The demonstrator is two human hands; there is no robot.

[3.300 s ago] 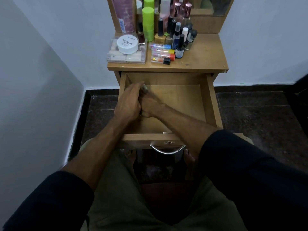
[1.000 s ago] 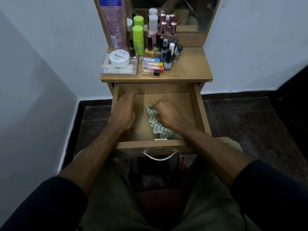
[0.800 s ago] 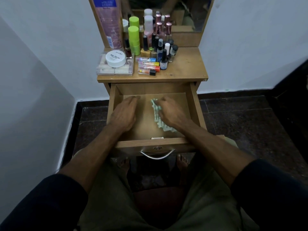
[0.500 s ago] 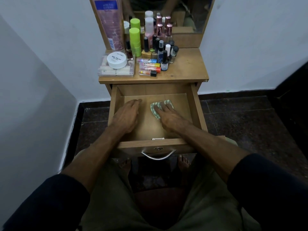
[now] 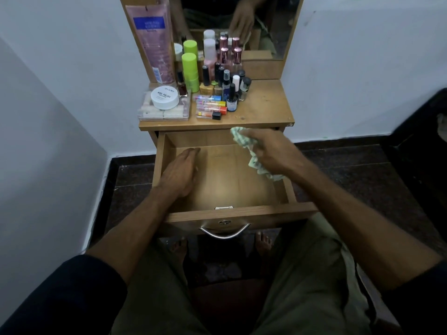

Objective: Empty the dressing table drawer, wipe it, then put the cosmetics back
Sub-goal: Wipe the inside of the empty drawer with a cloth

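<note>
The wooden drawer (image 5: 225,187) of the dressing table stands pulled out with nothing lying in it. My left hand (image 5: 180,174) rests flat on the drawer floor at its left side. My right hand (image 5: 271,152) holds a green-and-white cloth (image 5: 256,160) above the drawer's back right corner, the cloth hanging down from the fingers. The cosmetics (image 5: 217,78) stand crowded on the left half of the table top (image 5: 266,105): bottles, nail polishes, a white nail polish jar (image 5: 165,97) on a clear box, and coloured tubes (image 5: 210,108).
A mirror (image 5: 237,25) rises behind the table top and reflects a hand. White walls close in on the left and behind. The floor is dark tile. My knees and bare feet sit below the drawer's metal handle (image 5: 224,232).
My right hand has lifted the cloth off the drawer floor and moved it up toward the back right corner. My left hand stays flat at the drawer's left.
</note>
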